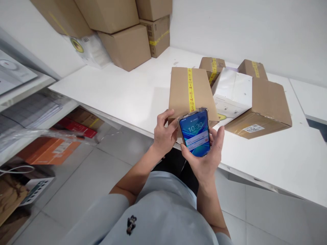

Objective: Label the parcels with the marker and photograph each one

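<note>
A lit smartphone (195,133) with a blue wallpaper shows 10:30 and notifications, tilted toward me above the table's front edge. My right hand (204,158) cradles it from below, thumb at the lower left edge and fingers along the right side. At the phone's upper left edge is my left hand (166,134), its fingers curled and the thumb side against the case; some fingertips are hidden behind the phone. Just beyond both hands lies a closed cardboard box (178,90) with yellow printed tape (190,85) down its top.
To the right sit a white box (233,88), a larger brown carton (270,102) with a label, and small taped boxes behind. Stacked cartons (125,47) stand at the back left of the white table (127,90). Lower left, shelves hold an orange box (48,149) and plastic wrap.
</note>
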{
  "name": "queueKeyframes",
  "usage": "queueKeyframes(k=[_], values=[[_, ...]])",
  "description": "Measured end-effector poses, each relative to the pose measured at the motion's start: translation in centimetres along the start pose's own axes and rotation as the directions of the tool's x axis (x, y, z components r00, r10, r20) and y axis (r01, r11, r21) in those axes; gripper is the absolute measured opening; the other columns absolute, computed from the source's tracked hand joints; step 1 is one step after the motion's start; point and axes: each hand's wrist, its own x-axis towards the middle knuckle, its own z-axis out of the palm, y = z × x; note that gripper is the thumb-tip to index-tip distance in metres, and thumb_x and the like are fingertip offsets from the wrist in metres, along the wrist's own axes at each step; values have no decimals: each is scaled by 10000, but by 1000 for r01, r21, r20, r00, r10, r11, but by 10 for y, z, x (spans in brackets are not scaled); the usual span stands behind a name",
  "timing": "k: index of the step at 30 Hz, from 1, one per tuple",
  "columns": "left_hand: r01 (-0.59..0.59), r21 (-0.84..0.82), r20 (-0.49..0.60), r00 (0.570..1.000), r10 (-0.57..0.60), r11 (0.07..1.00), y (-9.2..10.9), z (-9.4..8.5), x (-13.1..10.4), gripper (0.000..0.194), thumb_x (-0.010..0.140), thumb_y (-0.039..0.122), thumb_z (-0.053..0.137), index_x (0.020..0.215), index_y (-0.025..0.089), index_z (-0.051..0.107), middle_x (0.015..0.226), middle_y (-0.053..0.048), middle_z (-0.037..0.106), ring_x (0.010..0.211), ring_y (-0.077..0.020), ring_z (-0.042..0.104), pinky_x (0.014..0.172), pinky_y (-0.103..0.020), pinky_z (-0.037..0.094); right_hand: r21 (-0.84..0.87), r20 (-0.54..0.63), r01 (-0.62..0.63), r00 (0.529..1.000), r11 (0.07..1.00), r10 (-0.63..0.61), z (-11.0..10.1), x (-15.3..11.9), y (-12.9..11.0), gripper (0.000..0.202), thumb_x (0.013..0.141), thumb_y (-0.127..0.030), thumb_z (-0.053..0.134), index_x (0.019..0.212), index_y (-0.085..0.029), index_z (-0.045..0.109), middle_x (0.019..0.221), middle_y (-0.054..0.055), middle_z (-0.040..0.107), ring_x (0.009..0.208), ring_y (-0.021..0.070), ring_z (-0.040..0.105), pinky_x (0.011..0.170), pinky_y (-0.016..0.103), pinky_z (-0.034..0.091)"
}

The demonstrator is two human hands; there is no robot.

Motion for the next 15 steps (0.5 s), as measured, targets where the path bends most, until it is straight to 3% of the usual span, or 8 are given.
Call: queueKeyframes(k=[10,15], values=[[23,46,28,999,-25,999,1,-1,0,198,976,314,526,1162,280,586,1288,-67,519,1179,-198,609,901,-317,603,-30,54,3,999,1000,-1,-2,5,-3,1070,773,-488,762,1583,-290,92,1377,161,521,1224,305,580,953,512,547],[45,38,42,998,-46,998,2,-2,0,204,991,310,477,1146,265,601,1272,-77,532,1175,-191,606,911,-314,595,-53,27,38,999,998,-37,1,7,-2,1064,773,-485,765,1584,-284,106,1347,157,539,1213,303,581,945,504,550]])
